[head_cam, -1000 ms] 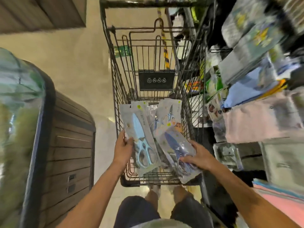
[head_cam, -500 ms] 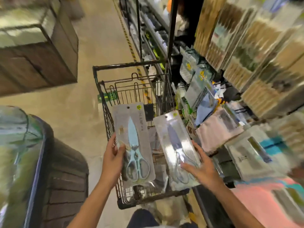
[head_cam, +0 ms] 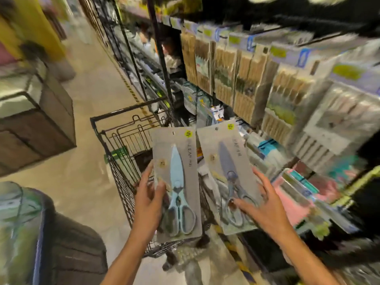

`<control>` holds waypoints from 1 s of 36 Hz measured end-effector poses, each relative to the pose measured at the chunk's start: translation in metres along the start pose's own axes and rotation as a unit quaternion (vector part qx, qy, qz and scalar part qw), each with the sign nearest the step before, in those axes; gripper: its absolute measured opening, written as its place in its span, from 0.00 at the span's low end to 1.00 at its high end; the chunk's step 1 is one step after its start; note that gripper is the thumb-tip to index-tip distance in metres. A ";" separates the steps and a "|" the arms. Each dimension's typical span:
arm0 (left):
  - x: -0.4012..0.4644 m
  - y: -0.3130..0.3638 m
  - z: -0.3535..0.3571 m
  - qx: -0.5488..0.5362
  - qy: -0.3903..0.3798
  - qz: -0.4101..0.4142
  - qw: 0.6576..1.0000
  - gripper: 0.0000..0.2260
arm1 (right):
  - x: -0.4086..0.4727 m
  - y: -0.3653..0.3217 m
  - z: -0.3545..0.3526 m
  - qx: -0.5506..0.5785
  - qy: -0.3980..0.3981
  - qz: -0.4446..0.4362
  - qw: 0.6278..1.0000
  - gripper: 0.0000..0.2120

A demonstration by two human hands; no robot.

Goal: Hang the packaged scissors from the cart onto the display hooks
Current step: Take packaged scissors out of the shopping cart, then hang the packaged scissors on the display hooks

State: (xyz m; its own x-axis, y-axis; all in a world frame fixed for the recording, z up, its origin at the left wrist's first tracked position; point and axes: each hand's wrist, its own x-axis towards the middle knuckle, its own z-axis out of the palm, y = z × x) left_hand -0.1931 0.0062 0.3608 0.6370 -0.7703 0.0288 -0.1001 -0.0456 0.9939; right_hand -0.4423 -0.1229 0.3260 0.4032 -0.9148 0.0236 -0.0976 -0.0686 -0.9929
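Both packs have risen clear of the wire cart [head_cam: 115,153]: left hand [head_cam: 149,199] pinches the light-blue scissors pack [head_cam: 177,186], right hand [head_cam: 265,206] the grey-blue scissors pack [head_cam: 228,171], ready for hanging on hooks.

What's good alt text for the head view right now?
A person holds up two carded scissors packs above a wire cart: the left hand grips a light-blue pair, the right hand a darker grey-blue pair. Blurred shelves of hanging goods fill the right side, with shop floor to the left.
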 end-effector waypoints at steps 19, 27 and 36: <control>-0.059 0.035 0.038 -0.018 -0.198 0.088 0.976 0.25 | -0.176 -0.043 -0.032 -0.027 0.213 -0.026 0.976 0.44; -0.087 0.040 0.056 -0.053 -0.284 0.129 0.949 0.25 | -0.260 -0.063 -0.024 -0.061 0.318 -0.012 0.946 0.44; -0.153 0.060 0.099 -0.089 -0.394 0.143 0.903 0.25 | -0.360 -0.074 -0.044 -0.105 0.414 0.003 0.904 0.43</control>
State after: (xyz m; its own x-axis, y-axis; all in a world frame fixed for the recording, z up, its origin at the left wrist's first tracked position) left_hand -0.3720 0.0583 0.4060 -0.1452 -0.9513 0.2719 -0.0054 0.2756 0.9613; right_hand -0.6198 0.1939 0.3958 -0.4081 -0.8940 0.1849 -0.3038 -0.0580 -0.9510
